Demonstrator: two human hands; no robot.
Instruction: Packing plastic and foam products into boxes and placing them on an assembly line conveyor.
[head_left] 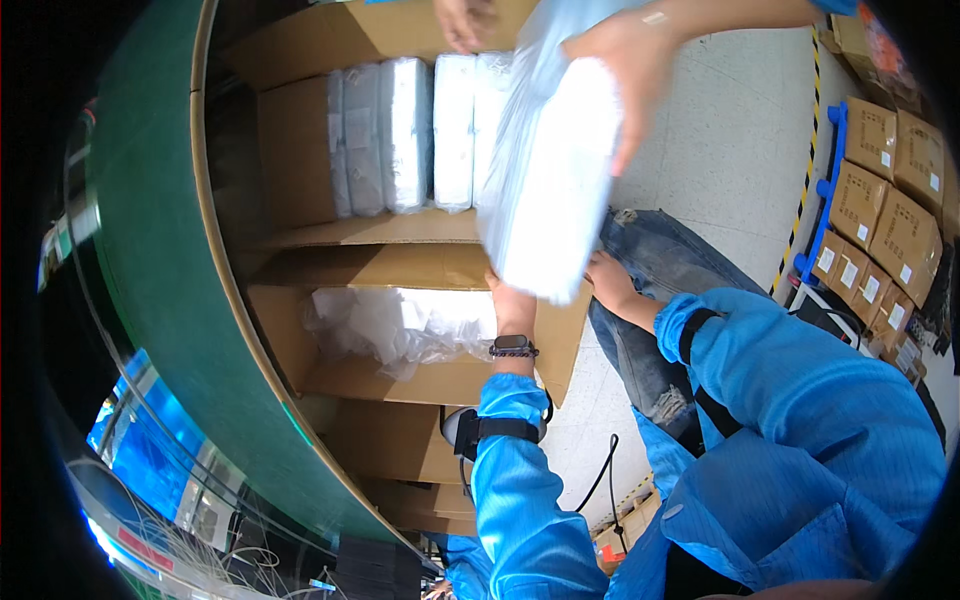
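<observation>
A white, slab-like package in clear plastic wrap [555,190], blurred by motion, hangs over the cartons. Another person's hand [630,80] grips its upper part from the right. My left hand [514,310], with a dark watch at the wrist, reaches up to the package's lower end. Its fingers are mostly hidden behind that end. My right hand [612,283] is beside the package's lower right edge, fingers stretched toward it; I cannot tell whether they touch it. Below lies an open carton [400,380] with crumpled clear plastic bags [385,325] inside.
Farther off, an open carton [295,160] holds several upright wrapped packages [405,135]. The other person's second hand [465,22] is above it. A green surface with a raised edge [150,190] borders the left. Brown boxes [880,220] are stacked at right near striped floor tape [800,180].
</observation>
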